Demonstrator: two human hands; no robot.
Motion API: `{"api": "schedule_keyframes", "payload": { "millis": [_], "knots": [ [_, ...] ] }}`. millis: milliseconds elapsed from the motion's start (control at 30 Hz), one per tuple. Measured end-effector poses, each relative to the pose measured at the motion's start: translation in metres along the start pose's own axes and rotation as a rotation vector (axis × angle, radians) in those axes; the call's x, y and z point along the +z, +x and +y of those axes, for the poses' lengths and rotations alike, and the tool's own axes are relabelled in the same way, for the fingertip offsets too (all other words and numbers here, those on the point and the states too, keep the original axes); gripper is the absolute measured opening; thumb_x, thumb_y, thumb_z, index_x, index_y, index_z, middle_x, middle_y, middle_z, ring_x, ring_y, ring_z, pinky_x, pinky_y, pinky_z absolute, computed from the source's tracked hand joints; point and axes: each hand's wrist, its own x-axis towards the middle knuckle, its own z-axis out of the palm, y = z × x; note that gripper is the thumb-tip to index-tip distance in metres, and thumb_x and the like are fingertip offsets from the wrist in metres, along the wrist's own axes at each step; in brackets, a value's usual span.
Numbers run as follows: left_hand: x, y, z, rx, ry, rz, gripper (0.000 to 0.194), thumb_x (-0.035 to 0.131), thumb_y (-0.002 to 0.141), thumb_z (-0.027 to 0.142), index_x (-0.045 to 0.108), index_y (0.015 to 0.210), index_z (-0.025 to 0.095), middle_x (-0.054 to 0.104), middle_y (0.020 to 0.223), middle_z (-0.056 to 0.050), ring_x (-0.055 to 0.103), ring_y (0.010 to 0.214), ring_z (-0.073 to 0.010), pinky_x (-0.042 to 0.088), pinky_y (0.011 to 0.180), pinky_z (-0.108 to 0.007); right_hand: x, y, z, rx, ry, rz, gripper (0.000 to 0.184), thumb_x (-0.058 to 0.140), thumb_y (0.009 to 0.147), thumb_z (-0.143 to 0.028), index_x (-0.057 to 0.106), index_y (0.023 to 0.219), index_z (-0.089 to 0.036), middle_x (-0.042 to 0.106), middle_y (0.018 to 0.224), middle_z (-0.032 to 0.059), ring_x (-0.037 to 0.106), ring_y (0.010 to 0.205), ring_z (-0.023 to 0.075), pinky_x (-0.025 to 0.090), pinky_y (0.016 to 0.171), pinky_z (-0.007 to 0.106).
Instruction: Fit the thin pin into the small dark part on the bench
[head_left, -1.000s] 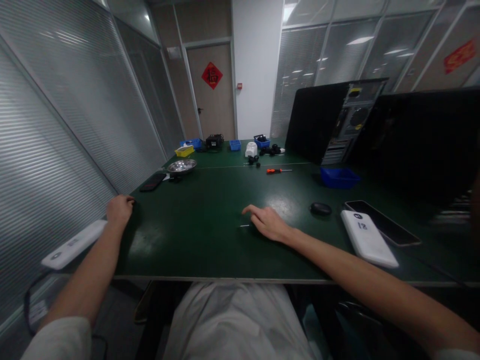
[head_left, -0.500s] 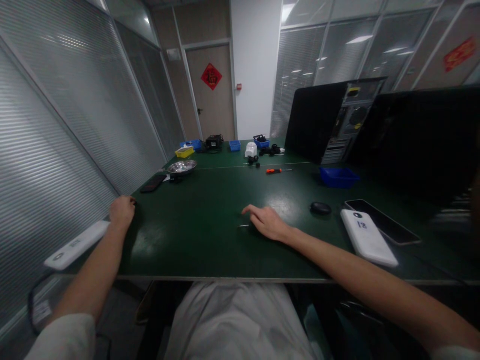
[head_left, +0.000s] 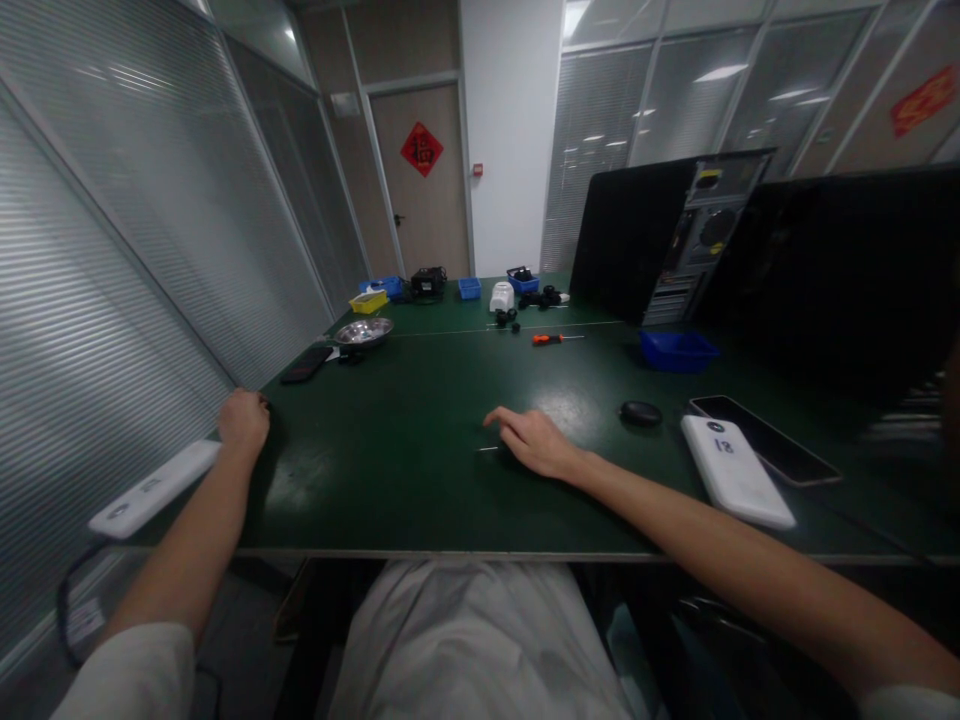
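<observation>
I see the right hand (head_left: pixel 536 443) near the frame's centre, forefinger extended, beside a thin metal rod (head_left: pixel 488 449); left hand (head_left: pixel 245 420), middle left, is curled; whether either grips, I cannot tell

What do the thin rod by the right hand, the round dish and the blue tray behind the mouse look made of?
Thin rod: probably metal, from its bright pale line; its finish is too small to judge. Round dish: likely polished metal, given its silvery reflections. Blue tray: perhaps smooth plastic, judging by its even colour.
</observation>
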Motion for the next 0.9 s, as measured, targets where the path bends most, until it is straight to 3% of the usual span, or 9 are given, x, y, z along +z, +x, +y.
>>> {"api": "schedule_keyframes", "payload": {
  "millis": [400, 667, 767, 900],
  "knots": [
    [0.002, 0.006, 0.001, -0.102, -0.011, -0.049, 0.028, 0.062, 0.082, 0.012, 0.077, 0.104, 0.002, 0.068, 0.088, -0.014, 0.059, 0.081, -0.024, 0.043, 0.071, -0.029, 0.0, -0.001, -0.001, 0.013, -0.024, -0.007, 0.031, 0.039, 0.103, -0.024, 0.062, 0.125, -0.023, 0.06, 0.073, -0.0022, 0.055, 0.065, 0.0139, 0.034, 0.07, 0.026],
    [0.003, 0.004, 0.009, -0.045, -0.076, -0.021, 0.035, 0.054, 0.088, 0.012, 0.074, 0.116, 0.004, 0.068, 0.109, -0.019, 0.062, 0.099, -0.0307, 0.049, 0.084, -0.038, -0.001, -0.001, -0.003, 0.006, -0.025, 0.003, 0.029, 0.04, 0.103, -0.024, 0.065, 0.118, -0.023, 0.067, 0.079, -0.0006, 0.059, 0.07, 0.0142, 0.035, 0.071, 0.026],
    [0.0, 0.007, 0.034, 0.069, -0.148, -0.028, 0.034, 0.052, 0.093, 0.017, 0.074, 0.117, 0.01, 0.068, 0.115, -0.017, 0.063, 0.105, -0.0286, 0.049, 0.091, -0.036, -0.001, -0.001, -0.004, 0.001, -0.02, 0.011, 0.025, 0.044, 0.102, -0.029, 0.066, 0.114, -0.023, 0.069, 0.084, 0.0002, 0.06, 0.072, 0.0142, 0.035, 0.071, 0.026],
    [-0.025, -0.012, 0.105, 0.391, -0.526, -0.111, 0.031, 0.058, 0.092, 0.024, 0.074, 0.117, 0.015, 0.069, 0.115, -0.012, 0.064, 0.103, -0.0247, 0.05, 0.095, -0.034, -0.001, -0.001, -0.006, -0.046, -0.003, 0.011, 0.019, 0.053, 0.099, -0.035, 0.066, 0.106, -0.022, 0.07, 0.092, 0.0013, 0.06, 0.076, 0.0145, 0.036, 0.07, 0.025]
  ]
}}
